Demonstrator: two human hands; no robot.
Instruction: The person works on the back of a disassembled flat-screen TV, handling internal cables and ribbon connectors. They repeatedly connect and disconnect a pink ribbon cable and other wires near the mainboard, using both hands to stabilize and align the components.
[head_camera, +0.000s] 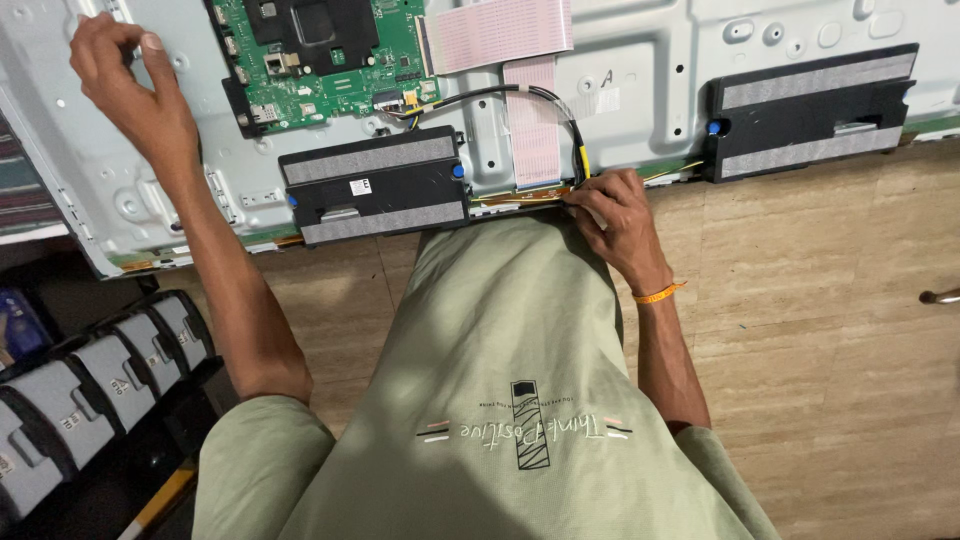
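Two hands apart on a pale stamped-metal panel (640, 90): left hand (125, 85) pinching at its upper corner, grasp unclear; right hand (612, 215) pressing fingertips on the lower edge, holding nothing, beside flat pink ribbon cable (535, 130), green circuit board (320, 60), matte black speaker box (375, 185) between.

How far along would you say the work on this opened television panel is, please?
Done: the metal chassis lies bare, with circuit board and speakers exposed. In hand: the right hand fingers the bottom edge by the black cable; the left hand grips the upper corner. Left: board, ribbon and speakers remain mounted.
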